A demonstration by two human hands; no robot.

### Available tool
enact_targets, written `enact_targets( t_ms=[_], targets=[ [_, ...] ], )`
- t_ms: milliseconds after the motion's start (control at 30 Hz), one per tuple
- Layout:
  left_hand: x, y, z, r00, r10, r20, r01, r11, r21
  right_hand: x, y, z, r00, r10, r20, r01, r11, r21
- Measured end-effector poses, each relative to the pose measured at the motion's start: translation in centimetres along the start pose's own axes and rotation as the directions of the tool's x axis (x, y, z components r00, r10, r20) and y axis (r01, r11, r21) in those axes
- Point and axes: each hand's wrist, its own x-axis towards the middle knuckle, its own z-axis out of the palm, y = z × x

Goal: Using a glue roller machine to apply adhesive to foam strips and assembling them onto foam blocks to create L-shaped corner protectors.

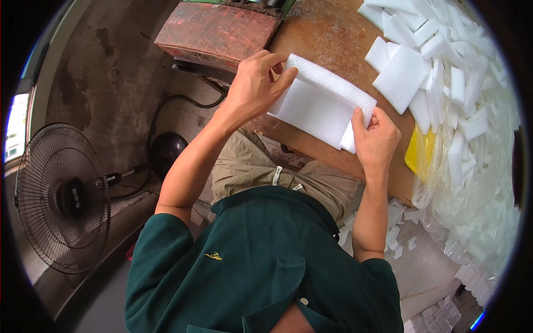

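Observation:
A white foam sheet, folded over along its far edge, lies on the brown wooden worktop in front of me. My left hand pinches its upper left corner with fingers and thumb. At the sheet's lower right corner my right hand grips the folded edge. Both forearms reach up from my green shirt.
A heap of cut white foam pieces covers the worktop's right side, spilling into a clear plastic bag. A yellow item sits at the bench edge. A reddish block lies far left. A floor fan stands at left.

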Motion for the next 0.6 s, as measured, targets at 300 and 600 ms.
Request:
enact_targets(
  t_ms=[300, 600],
  targets=[
    [-0.6, -1.2, 0.9, 1.0, 0.004, -0.002, -0.004, 1.0, 0.023, -0.4, 0.4, 0.5, 1.0, -0.025, 0.002, 0.025, 0.999, -0.031],
    [-0.8, -1.9, 2.1, 1.0, -0.012, 0.017, 0.012, 1.0, 0.008, -0.3, 0.6, 0.3, 0.999, -0.038, 0.01, 0.039, 0.998, -0.045]
  ],
)
